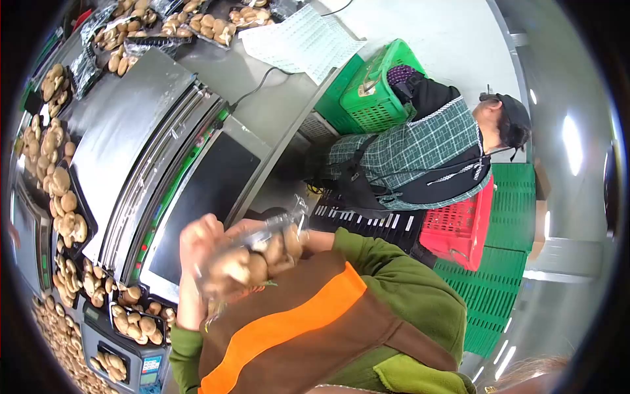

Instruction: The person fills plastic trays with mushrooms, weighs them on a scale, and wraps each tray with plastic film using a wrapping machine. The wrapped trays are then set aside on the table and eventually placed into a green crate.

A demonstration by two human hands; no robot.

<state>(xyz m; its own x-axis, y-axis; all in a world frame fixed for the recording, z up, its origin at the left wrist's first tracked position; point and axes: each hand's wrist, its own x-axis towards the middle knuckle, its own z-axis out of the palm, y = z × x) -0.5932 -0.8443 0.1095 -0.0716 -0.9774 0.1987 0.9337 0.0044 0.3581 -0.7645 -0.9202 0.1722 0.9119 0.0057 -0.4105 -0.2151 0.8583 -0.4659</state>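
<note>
While both hands are raised in front of my chest, the pack of mushrooms (262,253) sits between them, just above the brown and orange apron (295,328) and clear of the bench.

Grip: left hand (200,240) is clenched round the lower-left end of the pack, fingers curled into the clear film. Right hand (248,228) lies against the upper edge. Its fingers are lost behind film and motion blur, so I cannot tell whether they grasp or only steady it.

Why held so (judgement): holding the pack at two places keeps loose mushrooms from sliding inside the slack film, and holding it close to the body keeps it off the black plate (203,190) of the machine beside it.

Orientation: long axis runs diagonally in the head view, from lower left at the left hand up to the right, where a loose tail of film points toward the co-worker (420,157). Which face is up cannot be read.

Surroundings: open trays of mushrooms (134,322) line the bench edge to my left, probably laid within arm's reach. A scale display (151,364) is below them. The co-worker bends near a green basket (377,88) and a red crate (459,226), well apart from my hands.
</note>
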